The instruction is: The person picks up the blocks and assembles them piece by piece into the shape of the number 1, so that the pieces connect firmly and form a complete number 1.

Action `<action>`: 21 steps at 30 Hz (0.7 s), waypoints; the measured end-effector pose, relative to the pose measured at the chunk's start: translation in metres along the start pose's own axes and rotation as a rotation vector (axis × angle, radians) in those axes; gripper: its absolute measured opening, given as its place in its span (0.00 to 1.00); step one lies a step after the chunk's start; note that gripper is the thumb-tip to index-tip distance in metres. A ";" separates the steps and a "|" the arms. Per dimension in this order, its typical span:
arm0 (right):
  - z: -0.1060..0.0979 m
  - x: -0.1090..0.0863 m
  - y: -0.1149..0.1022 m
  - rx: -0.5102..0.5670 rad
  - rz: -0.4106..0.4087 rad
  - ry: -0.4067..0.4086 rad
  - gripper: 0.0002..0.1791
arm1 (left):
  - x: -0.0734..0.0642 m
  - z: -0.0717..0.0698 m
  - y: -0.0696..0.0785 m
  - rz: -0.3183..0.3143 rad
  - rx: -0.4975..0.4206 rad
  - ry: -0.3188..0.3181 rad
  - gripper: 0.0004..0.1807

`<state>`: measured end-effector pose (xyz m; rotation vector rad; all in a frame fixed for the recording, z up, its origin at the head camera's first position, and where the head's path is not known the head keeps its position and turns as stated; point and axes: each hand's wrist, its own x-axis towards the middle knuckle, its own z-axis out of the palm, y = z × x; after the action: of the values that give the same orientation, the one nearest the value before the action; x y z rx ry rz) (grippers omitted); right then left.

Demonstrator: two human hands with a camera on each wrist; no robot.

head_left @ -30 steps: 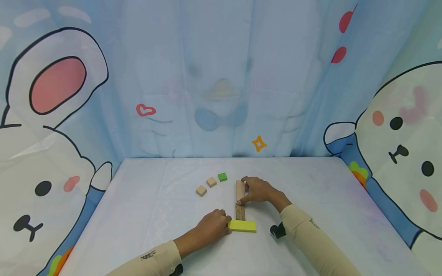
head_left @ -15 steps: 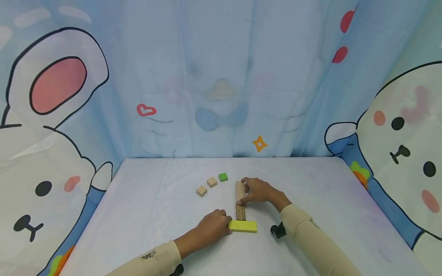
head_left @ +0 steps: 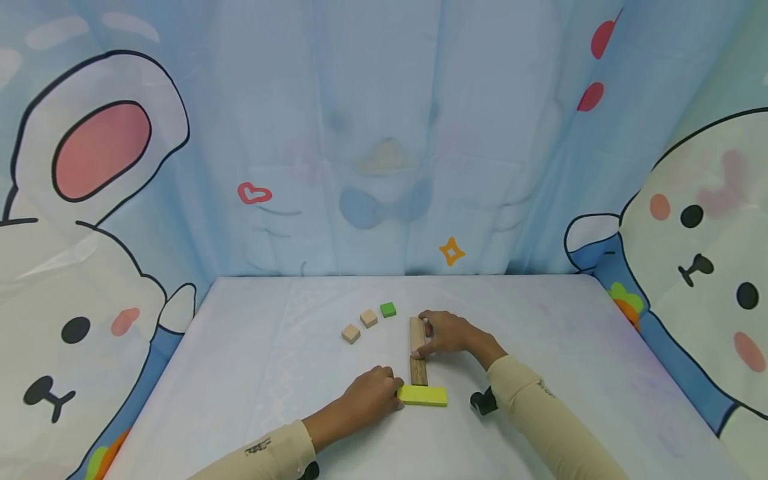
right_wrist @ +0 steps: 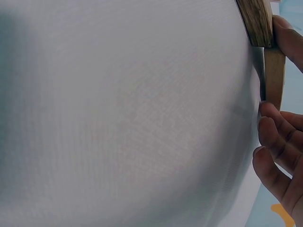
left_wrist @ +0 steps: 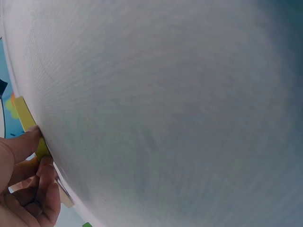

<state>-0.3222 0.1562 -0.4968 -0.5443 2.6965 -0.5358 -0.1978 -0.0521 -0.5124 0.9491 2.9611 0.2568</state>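
Note:
My left hand [head_left: 372, 395] pinches the left end of a yellow rectangular block [head_left: 423, 396] between thumb and fingers; the left wrist view shows the thumb on one face of it. Behind that block, a dark brown wooden block [head_left: 419, 372] with visible grain points away from me. A pale wooden block [head_left: 417, 333] continues the line, end to end with the brown one. My right hand [head_left: 449, 332] holds this pale block lengthwise, thumb at its near end and fingers at its far end. In the right wrist view the pale block [right_wrist: 274, 78] meets the brown block [right_wrist: 258, 21] under the thumb.
Two small pale wooden cubes [head_left: 351, 334] and a small green block [head_left: 388, 309] lie left of the row. The white-covered table [head_left: 270, 373] ends at a blue cartoon-printed curtain [head_left: 372, 133]. A black wrist device [head_left: 483, 402] sits under the right sleeve.

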 end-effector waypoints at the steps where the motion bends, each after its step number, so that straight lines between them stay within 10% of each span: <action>1: 0.000 0.000 0.000 0.001 -0.003 0.000 0.54 | 0.000 0.000 0.000 0.001 -0.002 0.001 0.18; 21: 0.001 0.003 0.000 0.004 -0.006 -0.015 0.54 | -0.001 0.001 -0.002 0.018 -0.021 0.017 0.19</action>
<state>-0.3243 0.1550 -0.4987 -0.5533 2.6804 -0.5363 -0.1986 -0.0541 -0.5140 0.9769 2.9602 0.2967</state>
